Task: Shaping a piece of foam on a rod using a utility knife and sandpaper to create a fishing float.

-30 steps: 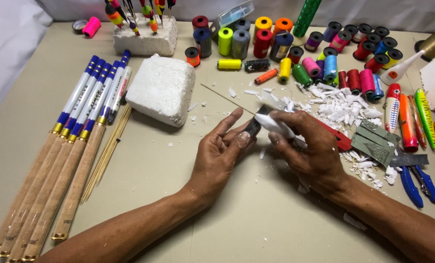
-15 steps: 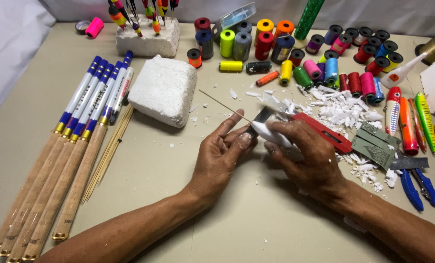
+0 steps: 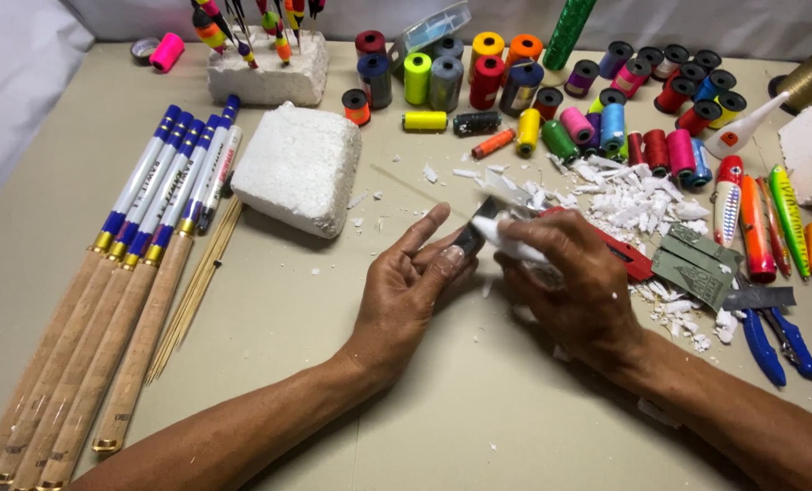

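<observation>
My right hand (image 3: 571, 289) grips a small white carved foam piece (image 3: 508, 240) just above the table's middle. A thin stick (image 3: 424, 186) pokes out of the piece toward the upper left. My left hand (image 3: 413, 284) pinches a small dark sheet, like sandpaper (image 3: 468, 239), against the left end of the foam piece, index finger stretched out. A red utility knife (image 3: 626, 258) lies on the table just behind my right hand.
A white foam block (image 3: 297, 168) sits up left of my hands. Cork-handled rods (image 3: 106, 309) and bamboo skewers (image 3: 195, 286) lie at the left. Foam shavings (image 3: 628, 195), thread spools (image 3: 533, 86), fishing lures (image 3: 756, 223), green sandpaper pieces (image 3: 697, 264) and blue pliers (image 3: 778, 341) crowd the right.
Both hands stay together at the table's middle. The foam piece has turned in my right hand, and the dark sheet has shifted along its left end.
</observation>
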